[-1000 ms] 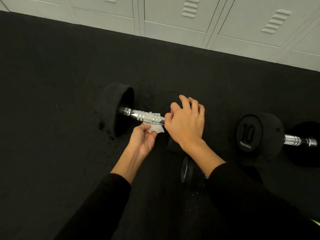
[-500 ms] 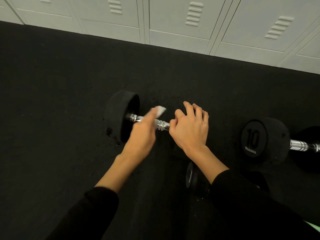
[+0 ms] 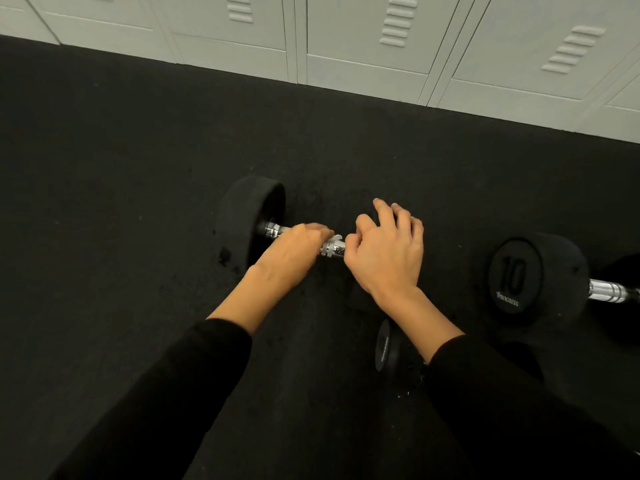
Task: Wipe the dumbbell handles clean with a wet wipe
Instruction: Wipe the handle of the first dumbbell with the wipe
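- Two black sleeves (image 3: pixel 194 393) reach in from the bottom edge, with bare wrists beyond the cuffs.
- A small dark disc (image 3: pixel 383 348) stands on edge on the floor (image 3: pixel 104 202), just beside the right forearm and close to its cuff.
- The left hand (image 3: pixel 294 252) lies knuckles up over the handle (image 3: pixel 332 250), its fingers curled down round the bar and clasping the wipe (image 3: pixel 335 238) against it.
- Only a small white scrap of the wipe shows. It sticks out past the left fingertips, on top of the bar, in the narrow gap between the two hands.
- The bar is chrome with ridged rings. One short stretch shows between the hands and another between the left hand and the left head.
- The right hand (image 3: pixel 388 254) sits at the right end of the handle, thumb touching the bar and fingers arched and spread. It seems to clutch the dumbbell's right head, which is hidden under the palm.
- The dumbbell (image 3: pixel 242 220) lies on the floor, running left to right and slightly towards the person. Its round black left head is just beyond the left hand.
- A second dumbbell (image 3: pixel 533 278) lies well apart to the right. Its head is marked "10" and its chrome bar runs off the frame edge.
- Dark crumbs speckle the black floor near the left head.
- Pale lockers (image 3: pixel 363 36) with louvred vents line the far edge.
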Motion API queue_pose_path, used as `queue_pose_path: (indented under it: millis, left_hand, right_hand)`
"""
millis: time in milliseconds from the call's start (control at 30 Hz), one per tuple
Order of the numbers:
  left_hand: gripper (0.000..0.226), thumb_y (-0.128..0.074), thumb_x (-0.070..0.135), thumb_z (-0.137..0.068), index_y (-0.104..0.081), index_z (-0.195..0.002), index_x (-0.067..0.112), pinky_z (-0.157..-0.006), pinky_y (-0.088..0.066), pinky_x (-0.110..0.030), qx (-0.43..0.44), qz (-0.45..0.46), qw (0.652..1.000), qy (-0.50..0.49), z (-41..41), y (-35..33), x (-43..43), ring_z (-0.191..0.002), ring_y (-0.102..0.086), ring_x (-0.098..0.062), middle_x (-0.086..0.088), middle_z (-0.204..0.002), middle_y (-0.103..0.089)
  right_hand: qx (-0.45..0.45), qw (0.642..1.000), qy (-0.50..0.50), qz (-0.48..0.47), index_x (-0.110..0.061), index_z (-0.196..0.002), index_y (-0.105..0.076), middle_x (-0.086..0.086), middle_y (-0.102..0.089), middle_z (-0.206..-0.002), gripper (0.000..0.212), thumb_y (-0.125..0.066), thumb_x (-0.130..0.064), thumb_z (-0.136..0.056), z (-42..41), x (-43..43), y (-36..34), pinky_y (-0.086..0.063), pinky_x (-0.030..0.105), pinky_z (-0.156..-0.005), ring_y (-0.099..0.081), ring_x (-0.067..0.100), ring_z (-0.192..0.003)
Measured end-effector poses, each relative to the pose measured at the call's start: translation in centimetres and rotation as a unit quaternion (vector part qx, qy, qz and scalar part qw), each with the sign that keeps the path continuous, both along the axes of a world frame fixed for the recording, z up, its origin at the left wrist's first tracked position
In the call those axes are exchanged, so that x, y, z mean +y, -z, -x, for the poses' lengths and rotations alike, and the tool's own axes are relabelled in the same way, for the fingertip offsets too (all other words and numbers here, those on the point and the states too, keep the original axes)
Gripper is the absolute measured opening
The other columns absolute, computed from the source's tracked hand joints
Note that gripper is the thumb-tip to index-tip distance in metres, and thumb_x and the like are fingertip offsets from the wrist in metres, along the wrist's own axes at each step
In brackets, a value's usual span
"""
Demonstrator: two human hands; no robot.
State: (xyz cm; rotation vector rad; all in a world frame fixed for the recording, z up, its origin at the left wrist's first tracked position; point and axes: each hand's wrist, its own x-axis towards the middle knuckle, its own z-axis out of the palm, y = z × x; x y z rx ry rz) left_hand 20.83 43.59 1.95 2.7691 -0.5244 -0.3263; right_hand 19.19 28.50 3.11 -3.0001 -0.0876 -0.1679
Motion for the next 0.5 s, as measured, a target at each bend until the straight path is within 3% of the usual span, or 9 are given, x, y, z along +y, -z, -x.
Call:
queue_pose_path:
  millis: [67, 133, 233, 367, 500]
  left_hand:
    - [0.048, -0.047, -0.002, -0.092, -0.049, -0.139, 0.013, -0.103, -0.043, -0.037, -0.008, 0.022, 1.000, 0.003, 0.6, 0.0, 0.9, -0.127, -0.051, -0.023, -0.007, -0.139, -0.052]
    - [0.033, -0.044, 0.016, -0.099, -0.056, -0.130, 0.015, -0.093, -0.048, -0.040, 0.011, 0.026, 1.000, -0.005, -0.4, -0.1, 1.2, -0.113, -0.059, -0.024, -0.008, -0.124, -0.062]
    - [0.032, -0.037, 0.028, -0.101, -0.060, -0.118, 0.015, -0.079, -0.047, -0.037, 0.074, -0.059, 0.995, -0.034, -3.2, -0.1, 0.2, -0.101, -0.061, -0.028, -0.010, -0.110, -0.065]
    - [0.038, -0.037, 0.031, -0.100, -0.058, -0.127, 0.016, -0.087, -0.048, -0.038, 0.155, -0.097, 0.982, -0.051, -5.5, 0.7, -1.2, -0.109, -0.059, -0.027, -0.009, -0.124, -0.061]
    - [0.028, -0.046, 0.016, -0.097, -0.058, -0.122, 0.017, -0.086, -0.047, -0.037, 0.091, -0.033, 0.995, 0.008, -2.7, 0.3, -0.7, -0.106, -0.060, -0.024, -0.006, -0.119, -0.062]
  right_hand:
    - [-0.001, 1.000, 0.000, 0.001, -0.018, -0.103, -0.067, 0.010, -0.050, -0.139, 0.030, -0.048, -0.032, -0.086, 0.1, 0.0, 0.0, -0.031, 0.049, -0.103, -0.040, 0.031, -0.131]
    - [0.000, 1.000, 0.001, 0.005, -0.018, -0.104, -0.067, 0.010, -0.049, -0.139, 0.030, -0.048, -0.033, -0.086, 0.2, 0.0, 0.1, -0.031, 0.049, -0.103, -0.040, 0.031, -0.131]
    - [0.004, 1.000, 0.004, 0.009, -0.019, -0.104, -0.067, 0.009, -0.048, -0.140, 0.030, -0.047, -0.033, -0.086, 0.3, 0.0, 0.1, -0.030, 0.049, -0.104, -0.039, 0.031, -0.132]
    - [0.000, 1.000, 0.005, 0.004, -0.019, -0.102, -0.067, 0.009, -0.049, -0.139, 0.030, -0.046, -0.033, -0.086, 0.3, 0.1, 0.0, -0.031, 0.049, -0.103, -0.040, 0.031, -0.131]
    - [0.010, 1.000, -0.003, 0.004, -0.018, -0.104, -0.067, 0.010, -0.048, -0.141, 0.031, -0.046, -0.034, -0.087, 0.2, -0.1, -0.1, -0.031, 0.050, -0.104, -0.039, 0.032, -0.132]
